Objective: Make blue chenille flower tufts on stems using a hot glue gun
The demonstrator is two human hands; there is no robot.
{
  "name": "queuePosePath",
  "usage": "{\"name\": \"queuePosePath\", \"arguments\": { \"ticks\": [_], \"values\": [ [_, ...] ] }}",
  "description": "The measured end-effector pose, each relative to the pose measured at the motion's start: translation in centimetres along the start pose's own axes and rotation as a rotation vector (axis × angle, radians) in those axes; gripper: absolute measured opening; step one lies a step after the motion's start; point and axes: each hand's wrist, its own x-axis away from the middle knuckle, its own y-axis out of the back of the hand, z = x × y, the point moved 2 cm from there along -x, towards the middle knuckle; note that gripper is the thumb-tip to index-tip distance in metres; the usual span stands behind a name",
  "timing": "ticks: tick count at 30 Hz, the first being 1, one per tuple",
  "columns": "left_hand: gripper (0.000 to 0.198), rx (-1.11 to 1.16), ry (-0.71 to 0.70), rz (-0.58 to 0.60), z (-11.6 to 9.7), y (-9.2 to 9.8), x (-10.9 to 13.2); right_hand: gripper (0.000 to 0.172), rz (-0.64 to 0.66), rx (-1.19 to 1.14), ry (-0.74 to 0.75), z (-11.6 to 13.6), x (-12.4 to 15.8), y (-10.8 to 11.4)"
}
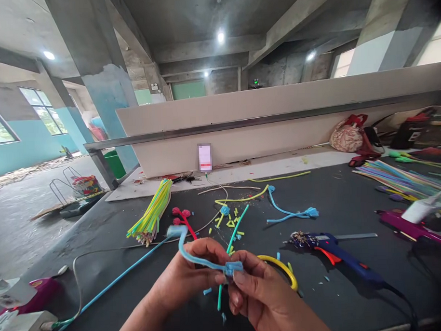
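Between my hands, just above the dark tabletop, is a blue pipe cleaner (200, 260) with a small bundled end at its right. My right hand (263, 287) pinches that bundled end between thumb and fingers. Beside it, my left hand (193, 270) is closed with its fingertips on the stem near the bundle. The other end curves up to the left and looks folded and blurred. Under the hands lie a green pipe cleaner (238, 228) and short yellow and blue snippets. A red pipe cleaner piece with rounded tips (186, 222) rests behind my left hand.
A blue glue gun (349, 262) lies at right, its tip covered in residue. A yellow-green pipe cleaner bundle (151, 211) sits at left. Shaped blue pieces (292, 213) lie behind. A phone (205, 158) leans on the back board. Purple power strips (410, 226) and cables flank the table.
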Motion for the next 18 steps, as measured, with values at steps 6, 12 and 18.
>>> {"name": "queuePosePath", "arguments": {
  "ticks": [6,12,18],
  "values": [
    [0.015,0.047,0.092,-0.068,0.8,0.2,-0.2,0.016,0.009,-0.101,-0.154,-0.3,-0.1,-0.3],
    [0.012,0.021,0.086,-0.029,0.3,-0.6,-0.3,0.016,-0.037,-0.14,-0.209,-0.3,0.5,0.0],
    [0.011,-0.056,0.101,-0.06,0.5,-0.9,-0.4,0.013,-0.02,-0.174,-0.219,-0.4,-0.2,0.6]
  ]
}}
